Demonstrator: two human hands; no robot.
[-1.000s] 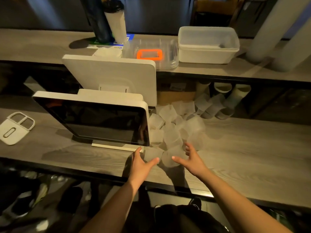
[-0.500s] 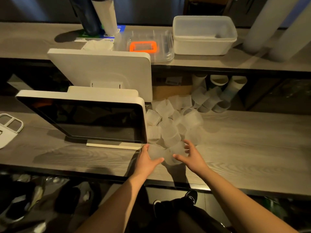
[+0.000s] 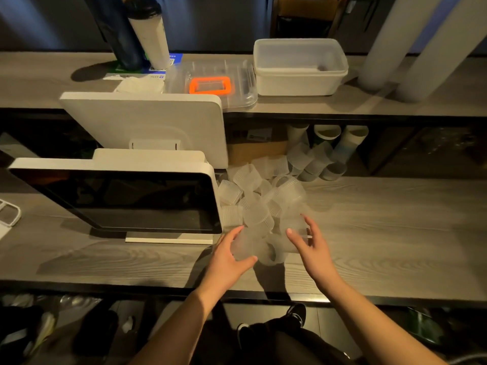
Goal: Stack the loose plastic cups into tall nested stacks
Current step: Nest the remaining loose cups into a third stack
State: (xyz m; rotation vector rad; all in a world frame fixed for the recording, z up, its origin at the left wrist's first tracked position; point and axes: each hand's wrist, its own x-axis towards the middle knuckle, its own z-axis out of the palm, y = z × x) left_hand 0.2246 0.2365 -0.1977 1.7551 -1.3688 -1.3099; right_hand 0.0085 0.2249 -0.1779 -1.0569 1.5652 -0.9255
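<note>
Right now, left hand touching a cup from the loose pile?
Touching. The head view shows the left hand with thumb and fingers wrapped around the nearest translucent cup.
</note>
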